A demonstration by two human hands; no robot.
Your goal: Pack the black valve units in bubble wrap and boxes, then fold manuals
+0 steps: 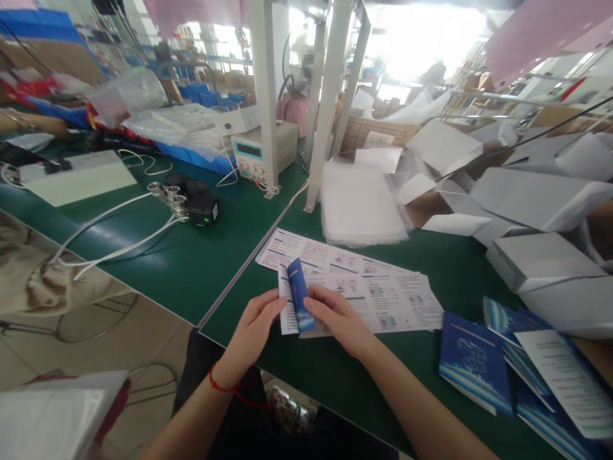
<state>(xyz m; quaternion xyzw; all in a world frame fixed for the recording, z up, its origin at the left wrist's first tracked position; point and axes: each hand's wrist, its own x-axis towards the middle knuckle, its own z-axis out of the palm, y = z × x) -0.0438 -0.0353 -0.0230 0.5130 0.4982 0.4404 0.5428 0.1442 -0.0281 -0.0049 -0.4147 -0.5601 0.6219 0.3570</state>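
Note:
Between my two hands is a printed leaflet [297, 294], partly folded so that a blue panel curls over a white text panel. My left hand [258, 322] grips its left edge between thumb and fingers. On the blue panel's right side my right hand [335, 314] pinches the paper, thumb on top. Unfolded printed sheets [387, 300] lie flat on the green table just beyond and under the leaflet. To the right of my right forearm rests a folded blue booklet [474, 364], beside a loose pile of similar booklets [555, 377].
Behind the sheets lies a stack of white plastic sleeves [361, 207]. White cardboard boxes [541, 198] crowd the right side. A power supply [265, 150] stands by the metal posts. Black devices with white cables [198, 204] sit to the left; another person's arm [33, 121] reaches in there.

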